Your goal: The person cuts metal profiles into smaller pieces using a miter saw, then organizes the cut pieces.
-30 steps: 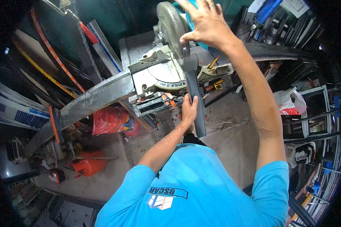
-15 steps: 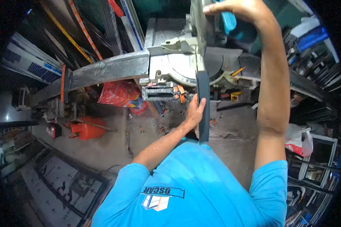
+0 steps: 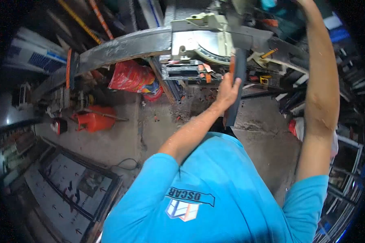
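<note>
My left hand [image 3: 228, 93] is closed around a long dark-grey metal profile [image 3: 241, 71], its fingers on the left side and thumb near the top face. The profile points away from my body, its far end at the front of a miter saw's round silver table [image 3: 207, 42]. An orange-brown strip shows along the profile's left edge. My right arm [image 3: 322, 89] stretches forward past the top edge, so the right hand is out of view. The saw's upper part is blurred and partly cut off. A light-blue piece [image 3: 268, 4] shows at the top.
A long grey beam [image 3: 125, 46] extends left from the saw. Orange offcuts [image 3: 207, 75] lie below the saw table, and a pencil [image 3: 269, 53] rests to its right. A red sack [image 3: 129, 77] and an orange gas cylinder [image 3: 95, 118] stand at left. Framed panels [image 3: 69, 194] lie lower left.
The view has shifted, so the saw and profile appear farther right and higher. My right hand, earlier by the saw's upper part, has left the frame. My left hand keeps its grip.
</note>
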`<state>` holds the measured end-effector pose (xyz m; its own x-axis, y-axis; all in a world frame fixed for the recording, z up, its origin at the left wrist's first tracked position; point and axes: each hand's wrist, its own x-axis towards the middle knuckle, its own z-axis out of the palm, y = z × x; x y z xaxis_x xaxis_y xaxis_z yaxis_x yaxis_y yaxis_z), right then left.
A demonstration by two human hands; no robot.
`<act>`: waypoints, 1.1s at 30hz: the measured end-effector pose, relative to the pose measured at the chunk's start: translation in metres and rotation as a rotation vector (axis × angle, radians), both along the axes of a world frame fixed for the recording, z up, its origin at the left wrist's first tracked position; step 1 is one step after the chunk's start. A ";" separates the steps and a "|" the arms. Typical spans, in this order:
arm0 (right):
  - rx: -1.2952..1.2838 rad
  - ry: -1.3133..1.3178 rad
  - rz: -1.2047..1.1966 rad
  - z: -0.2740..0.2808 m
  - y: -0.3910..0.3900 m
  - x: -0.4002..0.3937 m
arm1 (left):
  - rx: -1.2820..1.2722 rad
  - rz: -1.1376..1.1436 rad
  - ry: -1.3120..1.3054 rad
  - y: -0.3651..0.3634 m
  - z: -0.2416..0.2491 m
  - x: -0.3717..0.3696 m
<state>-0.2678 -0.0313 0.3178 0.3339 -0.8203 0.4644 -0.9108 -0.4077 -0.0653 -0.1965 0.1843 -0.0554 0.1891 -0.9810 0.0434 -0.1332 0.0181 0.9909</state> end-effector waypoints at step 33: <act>0.213 -0.102 0.065 -0.003 0.005 -0.007 | -0.089 -0.150 0.029 0.006 0.008 0.009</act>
<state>-0.2748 -0.0262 0.3147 0.3493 -0.8818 0.3170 -0.8675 -0.4322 -0.2463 -0.1879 0.1908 -0.0477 0.0432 -0.9908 0.1280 -0.0941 0.1235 0.9879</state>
